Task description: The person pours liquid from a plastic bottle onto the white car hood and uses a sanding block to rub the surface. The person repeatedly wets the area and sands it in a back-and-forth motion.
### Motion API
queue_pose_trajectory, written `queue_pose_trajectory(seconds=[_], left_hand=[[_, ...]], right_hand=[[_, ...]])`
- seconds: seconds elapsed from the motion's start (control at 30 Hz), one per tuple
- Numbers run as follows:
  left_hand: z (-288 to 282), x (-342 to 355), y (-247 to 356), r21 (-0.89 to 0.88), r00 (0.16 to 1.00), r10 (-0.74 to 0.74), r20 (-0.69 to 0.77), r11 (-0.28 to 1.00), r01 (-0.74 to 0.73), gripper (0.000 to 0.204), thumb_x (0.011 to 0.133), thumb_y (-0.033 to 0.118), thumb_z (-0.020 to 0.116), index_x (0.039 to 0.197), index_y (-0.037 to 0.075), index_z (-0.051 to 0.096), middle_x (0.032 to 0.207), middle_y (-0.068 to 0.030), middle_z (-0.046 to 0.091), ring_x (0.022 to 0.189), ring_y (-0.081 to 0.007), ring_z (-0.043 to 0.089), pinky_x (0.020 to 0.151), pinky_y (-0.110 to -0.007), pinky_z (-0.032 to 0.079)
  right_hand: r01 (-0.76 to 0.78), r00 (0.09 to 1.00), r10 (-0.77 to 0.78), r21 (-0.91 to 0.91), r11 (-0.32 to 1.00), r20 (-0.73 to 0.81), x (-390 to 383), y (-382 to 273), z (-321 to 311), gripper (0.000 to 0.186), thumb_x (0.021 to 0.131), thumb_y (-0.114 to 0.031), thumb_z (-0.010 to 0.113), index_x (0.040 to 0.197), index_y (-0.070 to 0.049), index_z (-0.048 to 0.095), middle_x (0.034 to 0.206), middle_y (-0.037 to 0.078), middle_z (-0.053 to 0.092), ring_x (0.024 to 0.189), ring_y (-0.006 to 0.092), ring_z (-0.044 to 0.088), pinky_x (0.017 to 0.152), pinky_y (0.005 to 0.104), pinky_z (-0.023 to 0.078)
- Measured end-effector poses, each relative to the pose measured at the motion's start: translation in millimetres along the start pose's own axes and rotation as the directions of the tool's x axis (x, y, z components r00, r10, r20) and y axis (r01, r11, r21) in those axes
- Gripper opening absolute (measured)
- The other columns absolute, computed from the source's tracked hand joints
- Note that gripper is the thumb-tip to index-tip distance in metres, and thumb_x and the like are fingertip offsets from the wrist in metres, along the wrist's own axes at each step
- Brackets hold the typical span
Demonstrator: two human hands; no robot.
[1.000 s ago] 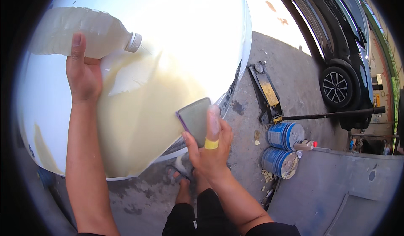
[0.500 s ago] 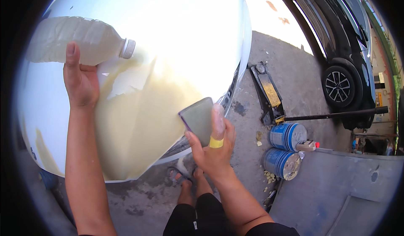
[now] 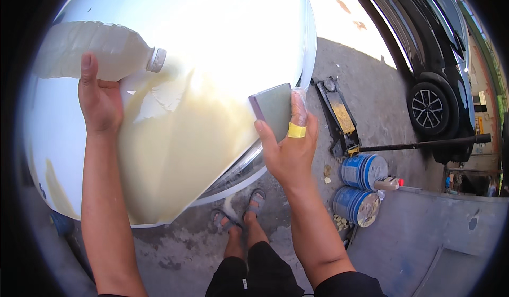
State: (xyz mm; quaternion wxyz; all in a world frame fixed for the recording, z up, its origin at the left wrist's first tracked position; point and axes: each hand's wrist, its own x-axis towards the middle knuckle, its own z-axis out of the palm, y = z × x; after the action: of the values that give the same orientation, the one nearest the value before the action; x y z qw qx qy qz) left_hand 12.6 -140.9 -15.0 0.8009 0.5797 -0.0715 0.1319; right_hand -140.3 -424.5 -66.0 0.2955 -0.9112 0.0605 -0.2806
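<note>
My left hand (image 3: 101, 109) is closed around the underside of a clear plastic bottle (image 3: 101, 48), thumb up along its side. Cloudy liquid fills it; it lies tilted sideways, its white cap pointing right, over the white car hood (image 3: 217, 37). Between thumb and fingers of my right hand (image 3: 290, 156) is a flat grey-green sanding pad (image 3: 273, 109) with a purplish edge, by the hood's right edge. Clear wrap and yellow tape cover one finger. A beige filler patch (image 3: 175, 154) spreads over the hood's near part; whether the pad touches the hood I cannot tell.
A headlight (image 3: 233, 172) sits under the hood's near right edge. On the concrete floor to the right stand a floor jack (image 3: 339, 114) with a long black handle and two blue buckets (image 3: 356, 207). Beyond is a dark car (image 3: 435, 64); a grey panel (image 3: 424, 238) lies lower right.
My right hand and the sanding pad have moved away from me and to the right, uncovering more of the headlight. My left hand and the bottle have shifted very slightly left.
</note>
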Motion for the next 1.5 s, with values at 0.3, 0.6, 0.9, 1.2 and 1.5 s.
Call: queue_pose_trajectory(seconds=[0.3,0.6,0.9,1.2,1.5], left_hand=[[-4,-1,3,-0.009,1.000,-0.015,-0.019,1.000,0.015,0.064,0.098,0.052,0.055,0.133,-0.001,0.052,0.132,-0.0113,0.059,0.125,-0.0239,0.055,0.111,-0.041,0.037],[-9,-4,5,-0.049,0.999,-0.031,-0.008,0.998,0.031,0.053,0.102,0.042,0.049,0.137,0.001,0.051,0.137,-0.0110,0.057,0.129,-0.0255,0.052,0.113,-0.043,0.036],[-13,-7,8,-0.026,0.999,-0.033,-0.032,0.999,0.032,0.055,0.102,0.043,0.049,0.138,0.002,0.050,0.139,-0.0110,0.056,0.130,-0.0259,0.051,0.115,-0.044,0.034],[-12,-11,11,-0.009,0.998,-0.012,-0.070,1.000,0.011,0.059,0.100,0.047,0.051,0.138,0.002,0.050,0.138,-0.0107,0.056,0.130,-0.0260,0.051,0.114,-0.045,0.034],[-10,-8,12,-0.007,0.993,0.012,-0.120,1.000,-0.013,0.060,0.099,0.047,0.052,0.138,0.002,0.049,0.137,-0.0110,0.057,0.130,-0.0268,0.052,0.113,-0.045,0.036]], right_hand=[[0.147,0.983,-0.150,0.031,0.989,0.109,21,6,-8,0.075,0.081,-0.019,0.078,0.143,0.000,0.041,0.128,0.023,0.057,0.105,0.0379,0.055,0.093,0.0460,0.043],[0.268,0.924,-0.280,0.083,0.960,0.259,14,3,-26,0.078,0.075,-0.017,0.082,0.142,-0.001,0.045,0.124,0.020,0.061,0.106,0.0363,0.055,0.091,0.0448,0.043],[0.303,0.872,-0.324,0.117,0.946,0.367,-2,22,-44,0.082,0.076,-0.018,0.082,0.146,-0.006,0.041,0.133,0.019,0.058,0.109,0.0361,0.055,0.095,0.0454,0.042],[0.338,0.847,-0.365,0.137,0.931,0.387,-6,33,-54,0.082,0.075,-0.021,0.083,0.145,-0.005,0.043,0.130,0.019,0.059,0.109,0.0343,0.055,0.093,0.0429,0.043],[0.397,0.805,-0.443,0.196,0.896,0.395,18,31,-46,0.083,0.074,-0.017,0.083,0.145,-0.006,0.043,0.132,0.017,0.059,0.110,0.0352,0.056,0.095,0.0430,0.043]])
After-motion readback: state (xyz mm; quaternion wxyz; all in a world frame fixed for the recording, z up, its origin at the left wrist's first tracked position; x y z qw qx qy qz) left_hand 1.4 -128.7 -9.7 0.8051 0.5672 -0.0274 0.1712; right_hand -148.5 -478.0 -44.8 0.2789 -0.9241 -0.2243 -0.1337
